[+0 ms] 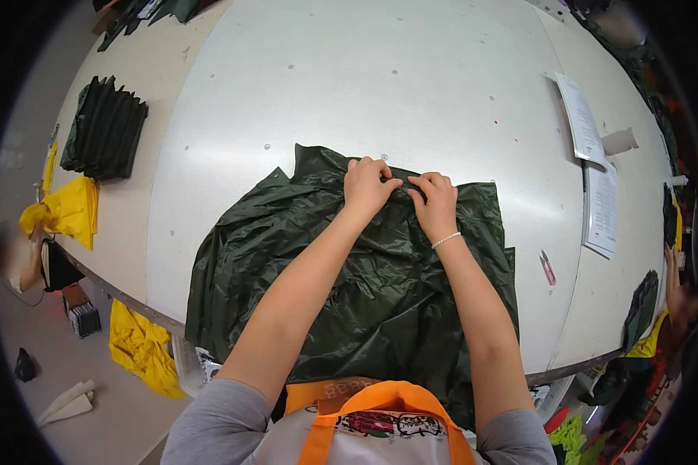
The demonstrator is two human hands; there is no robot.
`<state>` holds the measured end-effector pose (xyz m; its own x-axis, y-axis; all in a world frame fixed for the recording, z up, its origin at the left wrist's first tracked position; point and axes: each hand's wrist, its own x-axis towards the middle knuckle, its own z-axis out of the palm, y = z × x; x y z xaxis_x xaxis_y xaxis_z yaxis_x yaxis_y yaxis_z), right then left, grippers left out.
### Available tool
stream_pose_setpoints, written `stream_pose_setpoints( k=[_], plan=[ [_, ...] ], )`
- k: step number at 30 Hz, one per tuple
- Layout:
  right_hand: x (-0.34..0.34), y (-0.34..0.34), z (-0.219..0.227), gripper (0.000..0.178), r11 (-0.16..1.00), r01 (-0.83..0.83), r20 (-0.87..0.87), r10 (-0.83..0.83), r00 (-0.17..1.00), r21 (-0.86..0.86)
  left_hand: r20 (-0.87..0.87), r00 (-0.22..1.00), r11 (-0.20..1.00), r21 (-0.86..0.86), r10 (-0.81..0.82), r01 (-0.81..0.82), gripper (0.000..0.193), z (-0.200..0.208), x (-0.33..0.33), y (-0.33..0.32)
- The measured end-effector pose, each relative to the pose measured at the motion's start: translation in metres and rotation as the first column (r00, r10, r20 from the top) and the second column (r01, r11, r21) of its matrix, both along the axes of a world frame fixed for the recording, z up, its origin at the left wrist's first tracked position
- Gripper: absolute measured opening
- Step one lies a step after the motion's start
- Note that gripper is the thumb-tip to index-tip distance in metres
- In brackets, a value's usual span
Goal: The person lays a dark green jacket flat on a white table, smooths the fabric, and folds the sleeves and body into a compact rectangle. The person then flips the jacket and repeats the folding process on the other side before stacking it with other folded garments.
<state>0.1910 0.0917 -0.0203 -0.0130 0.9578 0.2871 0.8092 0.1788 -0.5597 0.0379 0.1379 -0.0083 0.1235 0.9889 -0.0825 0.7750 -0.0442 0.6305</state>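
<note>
Hands are working side by side at the far edge of a dark green garment that is lying crumpled on the white table. Left hand is pinching a fold of the fabric, fingers curled shut on it. Right hand, bracelet at the wrist, is gripping the same fold just beside it. Small red snips are lying well to the right of the right hand; stacked dark green pieces are sitting far off to the left.

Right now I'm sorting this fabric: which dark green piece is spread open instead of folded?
The large dark green sheet under both hands, crumpled and spread flat. The folded green stack lies far left, untouched.
</note>
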Motion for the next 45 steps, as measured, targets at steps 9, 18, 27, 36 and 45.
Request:
stream_pose_setpoints(
  k=[9, 18, 27, 36, 45],
  plan=[
    [-0.009, 0.0, -0.007, 0.02, 1.0, 0.028, 0.005, -0.028, 1.0, 0.007, -0.257, 0.956, 0.871, 0.425, -0.143, 0.245, 0.015, -0.016, 0.005, -0.004],
    [-0.008, 0.006, 0.007, 0.013, 0.998, 0.053, -0.019, -0.052, 0.998, 0.035, 0.071, 0.997, 0.942, 0.331, 0.022, -0.044, 0.016, -0.001, -0.012, -0.004],
    [0.017, 0.002, 0.022, 0.01, 0.992, 0.107, -0.042, -0.111, 0.993, -0.072, 0.067, 0.985, 0.953, 0.254, 0.156, -0.168, 0.026, -0.007, -0.082, 0.007],
    [0.27, -0.181, -0.022, 0.034, 0.78, 0.561, 0.41, -0.431, 0.803, -0.278, -0.247, 0.94, 0.899, -0.313, 0.233, -0.305, 0.065, -0.012, -0.214, -0.019],
    [0.267, -0.22, -0.04, 0.013, 0.77, 0.611, 0.286, -0.553, 0.783, -0.182, 0.432, 0.823, 0.913, -0.335, 0.368, -0.233, 0.027, 0.008, -0.194, -0.044]
  ],
)
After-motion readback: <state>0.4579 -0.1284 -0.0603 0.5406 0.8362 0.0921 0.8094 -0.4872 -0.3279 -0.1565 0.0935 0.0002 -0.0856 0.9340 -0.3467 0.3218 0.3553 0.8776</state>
